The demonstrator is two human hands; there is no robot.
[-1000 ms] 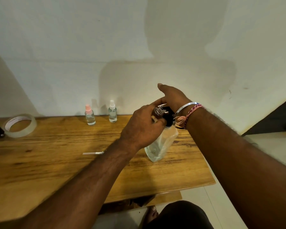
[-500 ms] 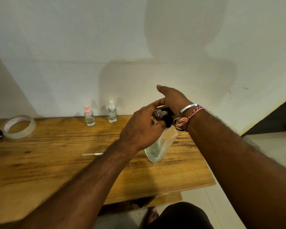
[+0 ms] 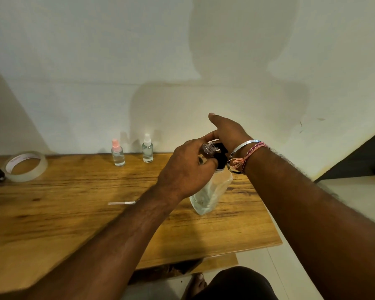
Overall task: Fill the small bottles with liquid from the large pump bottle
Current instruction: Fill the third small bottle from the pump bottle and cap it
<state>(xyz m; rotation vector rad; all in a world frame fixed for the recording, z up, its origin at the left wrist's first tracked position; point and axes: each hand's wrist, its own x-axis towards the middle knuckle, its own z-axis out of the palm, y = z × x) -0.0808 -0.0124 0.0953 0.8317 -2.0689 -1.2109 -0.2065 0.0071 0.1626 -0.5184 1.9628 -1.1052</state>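
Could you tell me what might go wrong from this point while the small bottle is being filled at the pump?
1. The left hand holds the small open bottle at the black pump head under the right hand; a slight misalignment could send liquid onto the wooden table.
2. The large pump bottle looks tilted and nothing grips its body, so pressing could tip it.

Left hand (image 3: 185, 169) holds small bottle (image 3: 207, 148) at pump bottle's (image 3: 212, 189) black head; right hand (image 3: 227, 132) presses it.
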